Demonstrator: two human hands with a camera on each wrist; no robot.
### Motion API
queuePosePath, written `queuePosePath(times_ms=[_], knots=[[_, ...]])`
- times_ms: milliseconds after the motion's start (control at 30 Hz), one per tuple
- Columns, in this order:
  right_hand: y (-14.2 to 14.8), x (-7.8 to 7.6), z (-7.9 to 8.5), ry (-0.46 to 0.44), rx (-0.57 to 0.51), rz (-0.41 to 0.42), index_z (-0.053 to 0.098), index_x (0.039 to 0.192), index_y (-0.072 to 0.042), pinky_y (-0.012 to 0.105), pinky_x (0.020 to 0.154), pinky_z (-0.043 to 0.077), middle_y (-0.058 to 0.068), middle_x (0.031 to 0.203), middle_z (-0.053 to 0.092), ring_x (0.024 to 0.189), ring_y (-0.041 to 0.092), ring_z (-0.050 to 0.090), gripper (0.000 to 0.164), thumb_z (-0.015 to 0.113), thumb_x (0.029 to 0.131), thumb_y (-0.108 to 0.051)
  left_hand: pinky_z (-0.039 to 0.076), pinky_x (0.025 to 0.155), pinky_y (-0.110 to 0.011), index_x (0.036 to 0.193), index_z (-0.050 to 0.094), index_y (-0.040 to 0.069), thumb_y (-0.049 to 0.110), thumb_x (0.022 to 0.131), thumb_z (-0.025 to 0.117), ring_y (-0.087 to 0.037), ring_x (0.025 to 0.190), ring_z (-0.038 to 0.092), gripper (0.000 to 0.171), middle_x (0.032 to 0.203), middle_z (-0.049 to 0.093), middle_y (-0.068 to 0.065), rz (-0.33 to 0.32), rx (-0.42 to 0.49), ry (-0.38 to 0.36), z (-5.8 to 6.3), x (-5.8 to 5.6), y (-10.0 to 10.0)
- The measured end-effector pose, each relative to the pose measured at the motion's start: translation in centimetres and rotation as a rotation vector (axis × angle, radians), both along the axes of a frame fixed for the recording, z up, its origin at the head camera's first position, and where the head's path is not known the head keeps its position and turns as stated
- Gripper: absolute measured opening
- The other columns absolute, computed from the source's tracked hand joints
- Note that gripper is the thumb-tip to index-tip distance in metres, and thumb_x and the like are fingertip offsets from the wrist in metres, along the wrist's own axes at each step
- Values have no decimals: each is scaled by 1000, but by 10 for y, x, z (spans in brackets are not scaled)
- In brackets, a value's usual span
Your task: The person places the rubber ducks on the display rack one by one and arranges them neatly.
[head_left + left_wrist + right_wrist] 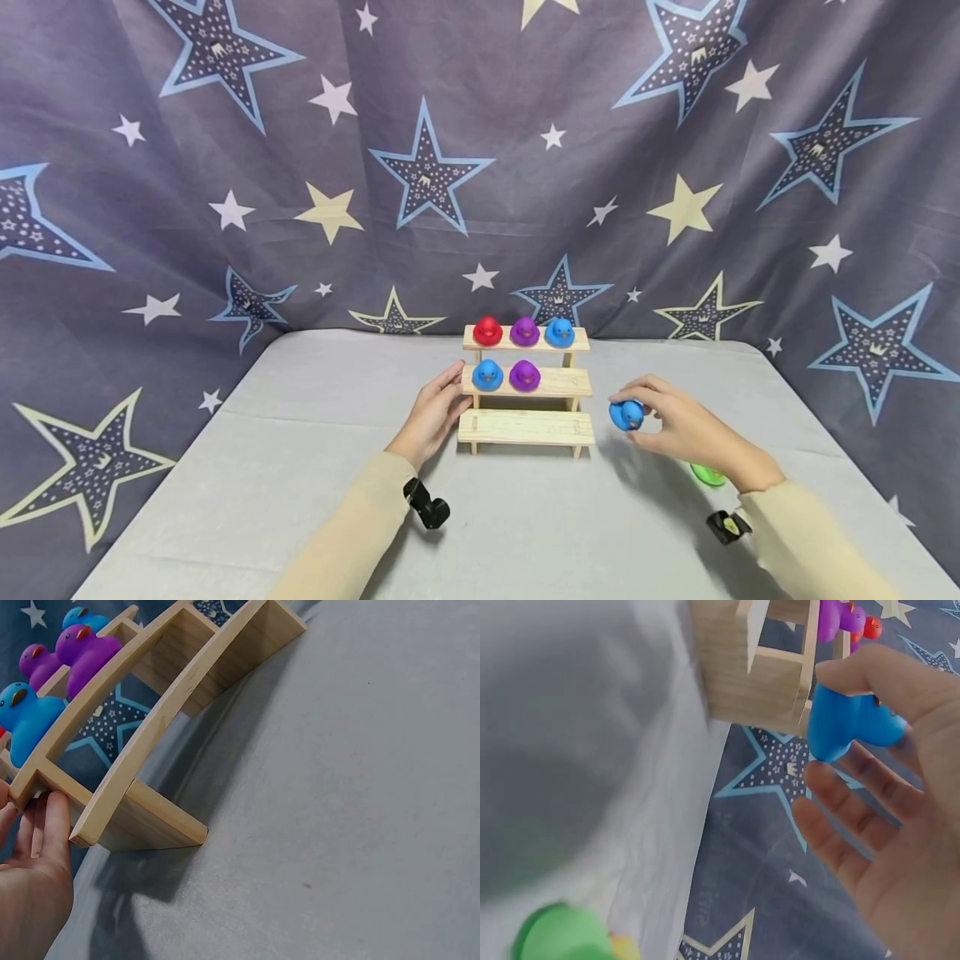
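Note:
A three-step wooden display rack (525, 427) stands in front of me. My left hand (433, 415) holds its left end at the middle step; in the left wrist view the fingers (52, 825) reach beneath that step. To the right of the rack, my right hand (686, 427) pinches a blue rubber duck (627, 415) in the air between thumb and fingers. On the top step sit a red duck (487, 332), a purple duck (525, 332) and a blue duck (560, 332). The middle step carries a blue duck (487, 375) and a purple duck (525, 376).
A green duck (707, 475) is on the table (300, 467), partly hidden under my right forearm; the right wrist view shows it blurred. Behind the rack hangs a grey curtain (450, 75) with stars. Each wrist carries a small black camera.

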State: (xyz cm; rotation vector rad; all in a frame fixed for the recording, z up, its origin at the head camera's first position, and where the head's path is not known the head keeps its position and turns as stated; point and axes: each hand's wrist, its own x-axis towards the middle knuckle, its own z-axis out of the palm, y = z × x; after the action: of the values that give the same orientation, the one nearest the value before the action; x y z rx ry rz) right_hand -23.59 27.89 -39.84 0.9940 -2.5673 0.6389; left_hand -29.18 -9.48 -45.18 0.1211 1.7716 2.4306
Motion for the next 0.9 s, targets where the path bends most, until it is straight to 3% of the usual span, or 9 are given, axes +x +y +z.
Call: queuePosePath(times_ms=[200,467,900], knots=[[-16,-14,5,-22,-26,14,69,122,-10,46,93,58,4,123,62,108,21,60,47,81,76,-9,42,114,-34,156,31,2,0,102,41,-31,142,36,54,159,29,-19,3,-2,-6,-1,-1,0],[-37,-32,10,-78,-80,47,69,120,-10,42,79,61,5,121,61,99,17,58,46,82,76,-7,43,113,-32,156,31,2,0,103,41,-32,142,36,54,159,29,-19,3,3,-11,-1,0,0],[-58,-54,13,-129,-116,78,70,120,-8,46,81,61,8,121,60,96,19,58,47,80,75,-3,44,112,-32,156,31,1,-1,102,41,-32,142,36,54,159,30,-19,7,16,-10,0,0,0]])
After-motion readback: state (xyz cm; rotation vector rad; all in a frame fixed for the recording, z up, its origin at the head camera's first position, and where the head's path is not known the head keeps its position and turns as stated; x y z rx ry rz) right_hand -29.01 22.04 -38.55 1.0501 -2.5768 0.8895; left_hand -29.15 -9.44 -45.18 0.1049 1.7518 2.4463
